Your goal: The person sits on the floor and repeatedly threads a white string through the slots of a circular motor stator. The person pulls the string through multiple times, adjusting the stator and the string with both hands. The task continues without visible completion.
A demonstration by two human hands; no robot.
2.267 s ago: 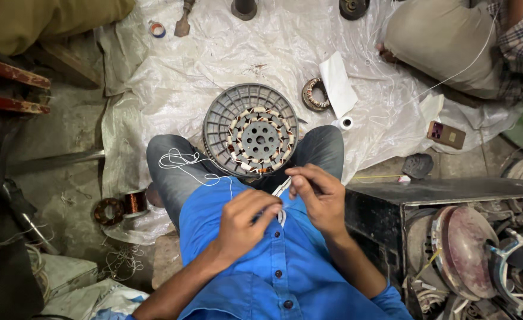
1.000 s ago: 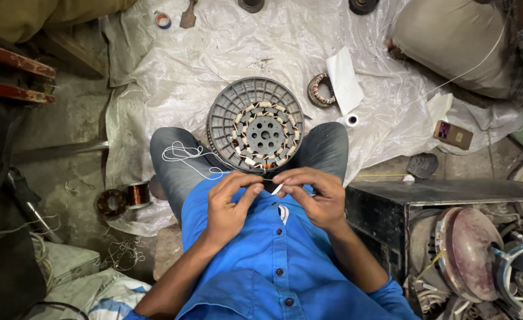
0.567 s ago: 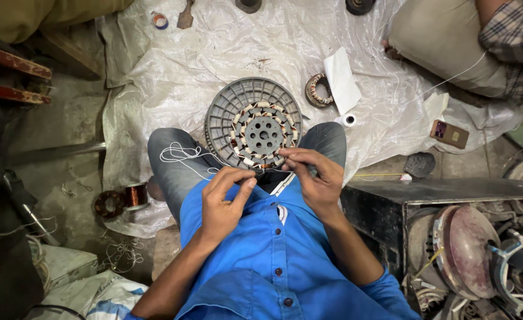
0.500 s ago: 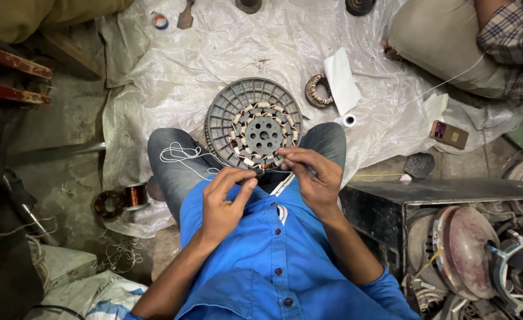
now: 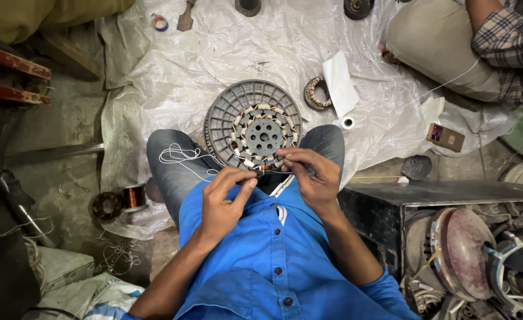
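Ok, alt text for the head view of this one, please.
Seen from above, a seated person in a blue shirt works both hands, left hand and right hand, at the near edge of a round grey motor stator between their knees, white string draped over one thigh.

Both hands have moved forward from the chest. The right hand (image 5: 310,172) now touches the near rim of the round grey stator (image 5: 254,129), and the left hand (image 5: 225,200) has come close behind it. The white strip between the fingers earlier seems gone from view.
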